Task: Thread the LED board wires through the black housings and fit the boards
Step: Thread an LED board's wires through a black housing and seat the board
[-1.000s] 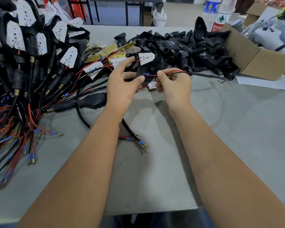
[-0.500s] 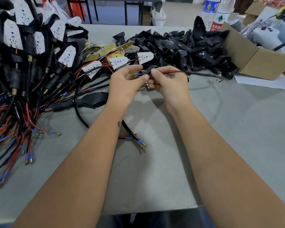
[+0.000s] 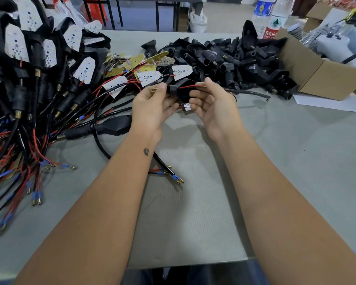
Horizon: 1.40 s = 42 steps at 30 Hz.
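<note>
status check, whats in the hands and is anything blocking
Left hand pinching black housing at its neck. Right hand gripping red wire feeding into it. Small white connector hangs below. Nothing blocking.

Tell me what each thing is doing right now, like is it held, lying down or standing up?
Left hand: pinches the black housing's neck.
Right hand: holds the housing's wide end.
Black housing: held up off the table, a red wire running along it.
Empty housings: heaped loose on the table.
Finished lamps: piled, boards fitted.
Cardboard box: open.
Water bottles: standing upright.
</note>
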Available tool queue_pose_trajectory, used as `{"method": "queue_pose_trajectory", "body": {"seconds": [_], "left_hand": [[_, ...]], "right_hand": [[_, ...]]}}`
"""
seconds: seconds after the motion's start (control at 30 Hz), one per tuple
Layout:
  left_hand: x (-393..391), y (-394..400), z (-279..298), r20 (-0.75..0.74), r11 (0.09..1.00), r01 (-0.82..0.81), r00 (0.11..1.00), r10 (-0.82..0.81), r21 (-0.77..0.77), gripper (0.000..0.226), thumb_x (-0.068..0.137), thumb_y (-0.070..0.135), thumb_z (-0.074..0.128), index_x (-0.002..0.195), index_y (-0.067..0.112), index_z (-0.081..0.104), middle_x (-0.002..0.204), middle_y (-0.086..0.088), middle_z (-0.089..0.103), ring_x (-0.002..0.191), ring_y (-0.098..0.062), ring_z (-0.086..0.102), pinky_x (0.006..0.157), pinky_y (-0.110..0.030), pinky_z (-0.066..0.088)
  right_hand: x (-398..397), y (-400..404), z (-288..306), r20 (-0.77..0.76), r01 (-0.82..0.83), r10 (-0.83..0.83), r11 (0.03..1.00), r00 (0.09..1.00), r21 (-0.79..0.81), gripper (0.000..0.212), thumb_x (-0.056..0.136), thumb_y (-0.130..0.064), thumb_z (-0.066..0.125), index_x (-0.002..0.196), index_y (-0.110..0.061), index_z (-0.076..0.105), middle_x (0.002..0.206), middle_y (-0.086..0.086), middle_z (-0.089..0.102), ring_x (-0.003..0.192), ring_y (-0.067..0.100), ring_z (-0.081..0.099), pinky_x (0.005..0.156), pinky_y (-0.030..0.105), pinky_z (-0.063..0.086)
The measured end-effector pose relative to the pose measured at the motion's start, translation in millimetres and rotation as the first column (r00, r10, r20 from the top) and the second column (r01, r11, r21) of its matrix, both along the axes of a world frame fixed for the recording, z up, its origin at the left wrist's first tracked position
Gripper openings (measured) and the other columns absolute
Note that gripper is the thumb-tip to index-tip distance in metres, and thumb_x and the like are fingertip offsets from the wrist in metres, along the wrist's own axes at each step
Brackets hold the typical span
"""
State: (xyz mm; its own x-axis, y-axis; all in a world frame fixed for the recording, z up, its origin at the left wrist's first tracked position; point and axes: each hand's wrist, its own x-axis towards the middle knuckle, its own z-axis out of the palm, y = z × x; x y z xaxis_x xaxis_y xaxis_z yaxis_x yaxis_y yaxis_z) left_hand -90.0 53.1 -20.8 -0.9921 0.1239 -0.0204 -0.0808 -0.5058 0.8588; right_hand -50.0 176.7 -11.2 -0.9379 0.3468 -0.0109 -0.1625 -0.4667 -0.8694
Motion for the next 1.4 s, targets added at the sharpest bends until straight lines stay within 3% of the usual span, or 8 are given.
{"method": "queue_pose_trajectory", "body": {"seconds": [0.1,0.23,0.47,0.6,0.7,0.77,1.0,1.4], "left_hand": [[-4,-5,1,0.081,0.993,0.03,0.996,-0.039,0.113,0.011,0.1,0.02,0.054,0.092,0.013,0.058,0.081,-0.006,0.074,0.079,-0.022,0.074,0.065,-0.032,0.06],[-2,-4,4,0.078,0.956,0.167,0.979,-0.191,0.243,0.021,0.1,0.028,0.052,0.098,0.011,0.064,0.086,-0.003,0.076,0.082,-0.012,0.073,0.072,-0.025,0.059],[3,1,3,0.019,0.97,0.218,0.976,-0.217,-0.107,0.025,0.104,0.03,0.043,0.105,0.025,0.068,0.095,0.005,0.072,0.078,-0.006,0.071,0.068,-0.021,0.056],[2,1,1,0.02,0.988,0.114,0.993,-0.113,-0.104,0.026,0.105,0.035,0.039,0.105,0.027,0.064,0.11,-0.006,0.068,0.089,-0.023,0.07,0.077,-0.031,0.059],[-1,-2,1,0.059,0.998,0.06,0.996,-0.06,-0.002,0.028,0.106,0.036,0.036,0.104,0.024,0.061,0.104,-0.01,0.07,0.087,-0.028,0.071,0.075,-0.035,0.061],[-1,-3,2,0.083,0.997,0.059,0.995,-0.063,0.045,0.029,0.106,0.036,0.036,0.105,0.021,0.062,0.1,-0.01,0.072,0.084,-0.025,0.072,0.072,-0.033,0.06],[0,3,3,0.088,0.989,0.129,0.987,-0.135,0.067,0.022,0.1,0.019,0.053,0.119,0.011,0.062,0.099,-0.008,0.07,0.085,-0.019,0.069,0.071,-0.025,0.059],[-3,1,-1,0.111,0.99,0.113,0.986,-0.122,0.082,0.021,0.103,0.017,0.047,0.099,0.007,0.064,0.091,-0.011,0.07,0.089,-0.019,0.068,0.074,-0.025,0.06]], "right_hand": [[0,3,-1,0.017,-0.019,0.02,0.999,1.0,-0.046,0.021,0.101,-0.015,0.05,0.084,-0.005,0.06,0.065,0.005,0.067,0.055,0.012,0.061,0.055,0.019,0.053],[-2,-3,-4,0.024,-0.004,0.001,0.993,1.0,0.121,0.015,0.097,-0.014,0.057,0.085,-0.008,0.061,0.065,0.004,0.063,0.052,0.011,0.058,0.052,0.02,0.05],[-3,-7,-8,0.048,-0.034,0.018,0.93,0.999,0.367,0.014,0.093,-0.013,0.062,0.08,-0.013,0.066,0.064,0.003,0.057,0.06,0.015,0.052,0.059,0.025,0.044],[-3,-4,-4,0.07,-0.023,0.013,0.989,0.997,0.144,0.009,0.095,-0.017,0.06,0.09,-0.009,0.062,0.061,0.0,0.057,0.049,0.011,0.051,0.049,0.022,0.046],[-3,4,-2,0.057,0.053,-0.044,0.983,0.997,-0.178,0.016,0.098,-0.019,0.055,0.087,-0.009,0.06,0.058,0.0,0.06,0.051,0.011,0.056,0.051,0.02,0.05],[-2,8,-2,0.05,0.085,-0.075,0.966,0.996,-0.245,0.019,0.099,-0.018,0.053,0.084,-0.01,0.06,0.057,0.0,0.062,0.054,0.01,0.057,0.053,0.02,0.051],[-3,-2,-5,0.042,0.059,-0.067,0.984,0.997,0.17,0.011,0.094,-0.007,0.061,0.083,-0.009,0.061,0.068,0.006,0.057,0.056,0.013,0.053,0.053,0.021,0.047],[-1,-3,-6,0.02,-0.017,0.012,0.969,1.0,0.245,0.007,0.092,-0.008,0.063,0.096,-0.008,0.069,0.065,0.0,0.057,0.055,0.01,0.052,0.053,0.019,0.045]]}}
